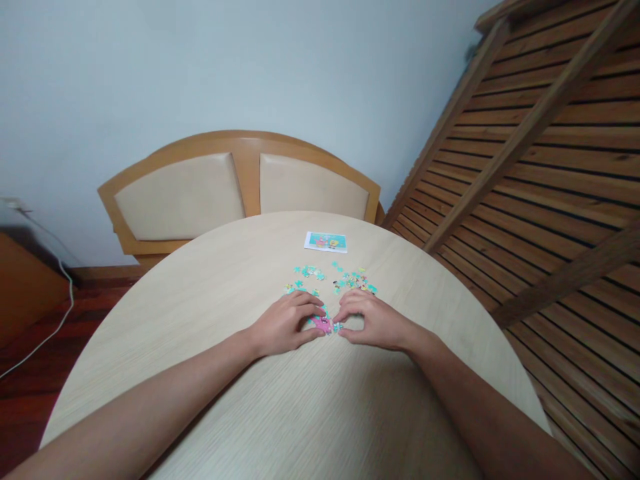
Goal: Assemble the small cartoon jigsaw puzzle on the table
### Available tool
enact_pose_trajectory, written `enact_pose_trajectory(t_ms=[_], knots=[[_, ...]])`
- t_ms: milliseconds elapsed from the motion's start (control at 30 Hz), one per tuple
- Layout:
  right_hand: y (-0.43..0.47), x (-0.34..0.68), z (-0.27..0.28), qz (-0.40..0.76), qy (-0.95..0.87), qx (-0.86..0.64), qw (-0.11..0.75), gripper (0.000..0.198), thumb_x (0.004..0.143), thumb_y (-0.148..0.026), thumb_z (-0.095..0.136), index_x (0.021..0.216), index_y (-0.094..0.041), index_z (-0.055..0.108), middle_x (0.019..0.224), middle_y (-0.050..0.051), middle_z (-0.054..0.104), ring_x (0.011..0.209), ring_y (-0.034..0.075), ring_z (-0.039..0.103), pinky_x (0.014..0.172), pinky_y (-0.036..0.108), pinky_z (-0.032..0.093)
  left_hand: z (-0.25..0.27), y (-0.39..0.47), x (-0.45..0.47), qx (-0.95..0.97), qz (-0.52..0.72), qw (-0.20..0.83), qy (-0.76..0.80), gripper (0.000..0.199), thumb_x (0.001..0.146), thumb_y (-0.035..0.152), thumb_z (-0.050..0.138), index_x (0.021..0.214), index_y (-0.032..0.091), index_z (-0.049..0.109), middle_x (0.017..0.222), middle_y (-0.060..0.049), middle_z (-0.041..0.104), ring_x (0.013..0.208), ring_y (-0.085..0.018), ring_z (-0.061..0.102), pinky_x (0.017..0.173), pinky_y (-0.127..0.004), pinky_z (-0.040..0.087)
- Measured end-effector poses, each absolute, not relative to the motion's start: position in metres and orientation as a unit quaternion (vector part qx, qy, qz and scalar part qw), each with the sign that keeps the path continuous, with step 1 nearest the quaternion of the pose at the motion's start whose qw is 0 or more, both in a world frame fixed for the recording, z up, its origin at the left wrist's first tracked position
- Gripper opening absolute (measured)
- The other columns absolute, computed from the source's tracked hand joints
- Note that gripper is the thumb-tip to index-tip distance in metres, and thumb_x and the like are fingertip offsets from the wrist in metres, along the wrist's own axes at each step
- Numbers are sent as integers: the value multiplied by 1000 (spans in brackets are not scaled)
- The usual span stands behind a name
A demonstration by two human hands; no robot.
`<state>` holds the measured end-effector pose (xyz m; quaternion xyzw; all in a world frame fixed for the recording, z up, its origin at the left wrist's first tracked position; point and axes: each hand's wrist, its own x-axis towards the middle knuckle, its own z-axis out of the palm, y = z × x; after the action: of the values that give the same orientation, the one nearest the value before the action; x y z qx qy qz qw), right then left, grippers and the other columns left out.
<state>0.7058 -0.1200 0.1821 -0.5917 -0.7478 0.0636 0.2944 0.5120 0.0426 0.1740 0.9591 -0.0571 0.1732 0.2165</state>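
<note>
Presently, left hand [286, 323] touches pink puzzle section [322, 325], grip unclear; right hand [376, 320] pinches small teal piece [339, 327] just right. Loose pieces [354, 281] lie farther across bench [225, 287].

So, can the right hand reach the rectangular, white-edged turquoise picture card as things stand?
Probably yes: the right hand would only need to pass over the small, flat, mostly turquoise jigsaw pieces; nothing tall stands between it and the card.
</note>
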Motion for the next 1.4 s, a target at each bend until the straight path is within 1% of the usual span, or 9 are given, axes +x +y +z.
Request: enact_pose_trajectory(t_ms=[433, 800, 1000, 1233, 1400], knots=[[-120, 703, 184, 80, -746, -588, 301, 11, 78, -22, 75, 89, -22, 73, 89, 3, 70, 93, 21, 62, 91, 39, 47, 175, 42, 513, 959, 170, 219, -55, 27, 93, 39, 63, 113, 22, 66, 120, -8, 65, 113, -24, 59, 99, -41, 47], [-119, 703, 185, 86, -746, -581, 314, 12, 78, -18, 73, 89, -23, 73, 88, 3, 71, 92, 21, 63, 90, 39, 48, 175, 42, 512, 958, 172, 222, -56, 28, 94, 42, 61, 113, 22, 67, 120, -9, 66, 113, -24, 59, 99, -40, 47], [-119, 701, 186, 88, -745, -584, 310, 10, 78, -22, 76, 88, -22, 73, 89, 4, 71, 92, 21, 63, 89, 38, 49, 176, 42, 512, 960, 167, 218, -58, 27, 94, 40, 61, 114, 22, 66, 121, -9, 65, 113, -24, 59, 99, -40, 47], [-120, 701, 188, 92, -754, -581, 294, 13, 81, -24, 73, 94, -23, 74, 90, 4, 72, 91, 21, 63, 90, 39, 48, 174, 42, 512, 961, 165, 217, -53, 27, 93, 40, 62, 114, 23, 66, 121, -8, 65, 113, -25, 58, 100, -41, 46], [-120, 699, 190, 97, -753, -582, 291, 15, 81, -21, 74, 96, -23, 75, 90, 4, 72, 92, 21, 64, 90, 38, 48, 174, 42, 512, 961, 163, 216, -54, 28, 93, 40, 62, 115, 22, 66, 122, -8, 65, 114, -24, 58, 100, -40, 46]])
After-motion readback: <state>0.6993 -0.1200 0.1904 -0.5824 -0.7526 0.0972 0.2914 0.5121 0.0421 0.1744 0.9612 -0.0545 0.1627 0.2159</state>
